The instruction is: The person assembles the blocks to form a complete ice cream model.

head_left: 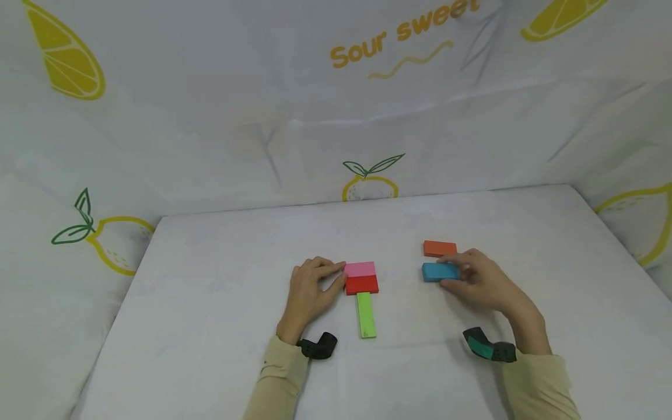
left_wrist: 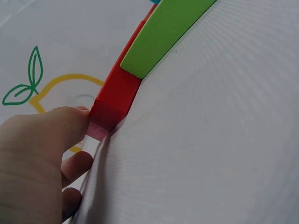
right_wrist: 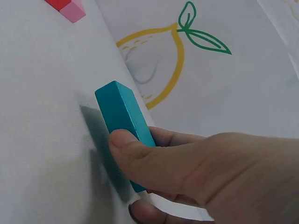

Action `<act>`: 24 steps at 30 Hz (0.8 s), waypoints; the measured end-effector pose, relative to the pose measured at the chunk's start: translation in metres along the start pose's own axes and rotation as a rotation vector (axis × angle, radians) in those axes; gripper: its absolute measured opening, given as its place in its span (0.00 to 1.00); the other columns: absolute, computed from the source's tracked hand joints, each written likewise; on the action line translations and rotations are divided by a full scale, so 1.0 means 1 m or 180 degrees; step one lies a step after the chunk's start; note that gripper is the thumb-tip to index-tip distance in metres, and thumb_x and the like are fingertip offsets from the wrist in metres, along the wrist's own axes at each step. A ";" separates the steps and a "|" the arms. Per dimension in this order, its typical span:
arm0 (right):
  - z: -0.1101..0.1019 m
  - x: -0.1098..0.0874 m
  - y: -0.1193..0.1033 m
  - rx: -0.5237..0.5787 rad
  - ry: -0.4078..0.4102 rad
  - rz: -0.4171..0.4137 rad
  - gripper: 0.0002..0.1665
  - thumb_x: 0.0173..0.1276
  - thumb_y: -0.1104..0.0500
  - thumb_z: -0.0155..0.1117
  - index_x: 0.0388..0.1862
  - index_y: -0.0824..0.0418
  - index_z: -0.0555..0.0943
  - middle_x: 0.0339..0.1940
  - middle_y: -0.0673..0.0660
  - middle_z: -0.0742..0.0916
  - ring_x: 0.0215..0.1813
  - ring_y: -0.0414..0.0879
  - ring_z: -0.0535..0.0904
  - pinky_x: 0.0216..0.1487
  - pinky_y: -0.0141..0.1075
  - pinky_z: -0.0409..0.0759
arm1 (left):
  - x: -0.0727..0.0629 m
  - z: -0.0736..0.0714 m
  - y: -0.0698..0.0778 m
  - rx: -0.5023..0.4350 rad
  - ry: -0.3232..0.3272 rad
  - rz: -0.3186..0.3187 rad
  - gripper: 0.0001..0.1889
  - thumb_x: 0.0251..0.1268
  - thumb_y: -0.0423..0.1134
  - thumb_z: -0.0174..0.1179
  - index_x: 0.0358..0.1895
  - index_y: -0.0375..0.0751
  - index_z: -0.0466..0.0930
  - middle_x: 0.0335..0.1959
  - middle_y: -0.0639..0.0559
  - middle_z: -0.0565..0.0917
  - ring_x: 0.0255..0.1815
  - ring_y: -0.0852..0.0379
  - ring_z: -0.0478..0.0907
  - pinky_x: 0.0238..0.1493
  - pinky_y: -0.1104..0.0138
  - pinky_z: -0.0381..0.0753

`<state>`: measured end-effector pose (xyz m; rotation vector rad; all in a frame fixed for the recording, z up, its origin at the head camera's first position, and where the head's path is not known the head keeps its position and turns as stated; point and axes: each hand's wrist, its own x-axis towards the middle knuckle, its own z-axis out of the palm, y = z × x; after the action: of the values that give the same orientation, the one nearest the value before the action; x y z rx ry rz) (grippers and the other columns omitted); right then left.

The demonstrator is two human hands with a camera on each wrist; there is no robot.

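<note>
My right hand [head_left: 480, 280] pinches a blue block [head_left: 440, 272] between thumb and fingers. In the right wrist view that blue block [right_wrist: 120, 109] seems slightly raised, its shadow falling beside it. My left hand [head_left: 311, 294] touches the left ends of a pink block [head_left: 360, 269] and a red block [head_left: 361, 284], which lie side by side. The thumb [left_wrist: 74, 119] rests against the red block's end in the left wrist view. A light green block [head_left: 366, 316] extends toward me from the red block's near side, like a stem.
An orange block [head_left: 440, 248] lies on the white-covered table [head_left: 210, 350] just beyond the blue one. White cloth printed with lemons [head_left: 370, 188] rises behind the table's back edge. Black straps with camera mounts [head_left: 319, 346] sit on both wrists.
</note>
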<state>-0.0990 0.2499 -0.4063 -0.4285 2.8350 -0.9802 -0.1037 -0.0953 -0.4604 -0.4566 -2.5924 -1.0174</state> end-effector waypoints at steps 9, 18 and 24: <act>0.000 0.008 -0.019 0.0193 0.0113 0.0149 0.27 0.65 0.63 0.72 0.63 0.69 0.80 0.48 0.68 0.80 0.50 0.59 0.80 0.48 0.45 0.80 | 0.000 -0.001 0.001 0.0016 -0.0047 -0.0032 0.13 0.64 0.44 0.69 0.51 0.50 0.91 0.38 0.54 0.89 0.38 0.56 0.81 0.41 0.65 0.65; 0.008 0.022 -0.037 0.0200 0.0401 0.0164 0.22 0.66 0.63 0.71 0.59 0.65 0.83 0.48 0.70 0.81 0.49 0.61 0.79 0.46 0.43 0.77 | 0.000 0.000 0.002 0.0006 -0.0090 -0.0090 0.13 0.64 0.44 0.69 0.51 0.50 0.91 0.38 0.53 0.89 0.39 0.55 0.81 0.42 0.64 0.65; 0.017 0.032 -0.052 0.0251 0.0441 0.0280 0.21 0.67 0.64 0.70 0.59 0.64 0.82 0.50 0.71 0.81 0.48 0.60 0.77 0.44 0.40 0.74 | 0.001 -0.001 0.001 0.0005 -0.0086 -0.0080 0.13 0.64 0.44 0.69 0.51 0.50 0.91 0.38 0.53 0.89 0.38 0.55 0.81 0.42 0.64 0.65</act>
<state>-0.1150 0.1917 -0.3878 -0.2343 2.8949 -1.1412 -0.1035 -0.0949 -0.4585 -0.4417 -2.6290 -1.0241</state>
